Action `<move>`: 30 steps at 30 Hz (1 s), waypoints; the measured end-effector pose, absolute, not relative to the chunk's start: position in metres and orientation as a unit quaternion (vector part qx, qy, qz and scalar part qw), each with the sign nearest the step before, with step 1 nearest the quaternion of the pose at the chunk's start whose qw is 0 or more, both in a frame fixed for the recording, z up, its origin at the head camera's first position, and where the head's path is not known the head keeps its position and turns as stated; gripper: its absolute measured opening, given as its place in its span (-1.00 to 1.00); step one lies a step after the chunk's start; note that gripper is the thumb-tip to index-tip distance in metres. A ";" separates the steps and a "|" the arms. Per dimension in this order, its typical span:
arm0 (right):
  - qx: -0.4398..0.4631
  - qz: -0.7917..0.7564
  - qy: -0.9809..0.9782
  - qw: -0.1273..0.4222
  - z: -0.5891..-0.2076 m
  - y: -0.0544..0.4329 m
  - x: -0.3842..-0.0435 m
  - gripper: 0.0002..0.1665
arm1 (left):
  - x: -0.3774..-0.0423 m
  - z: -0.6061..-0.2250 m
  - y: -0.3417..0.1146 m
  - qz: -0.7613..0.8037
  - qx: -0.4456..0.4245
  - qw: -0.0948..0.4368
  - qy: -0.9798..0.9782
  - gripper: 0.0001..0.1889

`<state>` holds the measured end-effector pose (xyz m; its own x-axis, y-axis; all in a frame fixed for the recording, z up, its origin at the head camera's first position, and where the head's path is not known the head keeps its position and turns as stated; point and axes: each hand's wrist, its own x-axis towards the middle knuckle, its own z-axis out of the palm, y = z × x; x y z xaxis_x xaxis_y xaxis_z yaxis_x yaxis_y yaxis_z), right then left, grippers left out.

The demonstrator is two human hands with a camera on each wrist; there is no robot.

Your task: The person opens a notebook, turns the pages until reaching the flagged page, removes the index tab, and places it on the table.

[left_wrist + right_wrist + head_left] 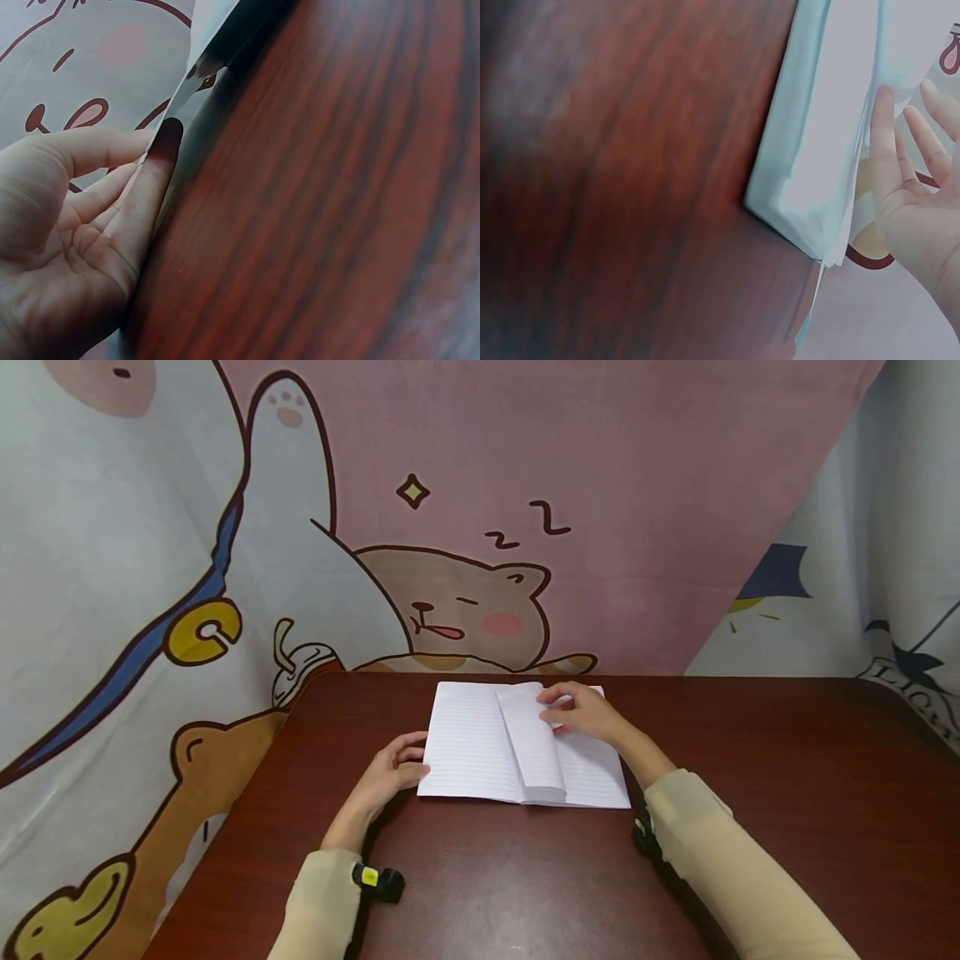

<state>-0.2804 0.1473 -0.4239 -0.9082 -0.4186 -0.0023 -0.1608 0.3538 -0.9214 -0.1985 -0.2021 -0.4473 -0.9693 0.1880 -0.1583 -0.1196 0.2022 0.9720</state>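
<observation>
A lined notebook [468, 743] lies spread on the table, its white pages facing up. One page [531, 743] is lifted near the middle and curls over toward the left. My left hand [388, 777] pinches the notebook's left edge; in the left wrist view the thumb is on one side of the thin edge and a finger on the other. At the lifted page is my right hand [588, 714], its fingers extended and touching the paper. The right wrist view shows those fingers [886, 150] spread and fairly straight beside the curved sheet.
The notebook rests on a dark reddish-brown wooden table [480, 877], close to its far edge. Behind stands a cloth backdrop [637, 527] with cartoon animals. A small black device [388, 885] is strapped at the left wrist.
</observation>
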 end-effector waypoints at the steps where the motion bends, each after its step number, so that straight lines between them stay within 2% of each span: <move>1: -0.177 -0.541 0.813 0.120 -0.424 0.147 -0.280 -0.56 | -0.198 -0.447 -0.202 0.631 0.025 0.123 0.765 -0.40; 30: -0.182 -0.551 0.806 0.121 -0.423 0.134 -0.276 -0.54 | -0.198 -0.449 -0.203 0.638 0.028 0.128 0.759 -0.40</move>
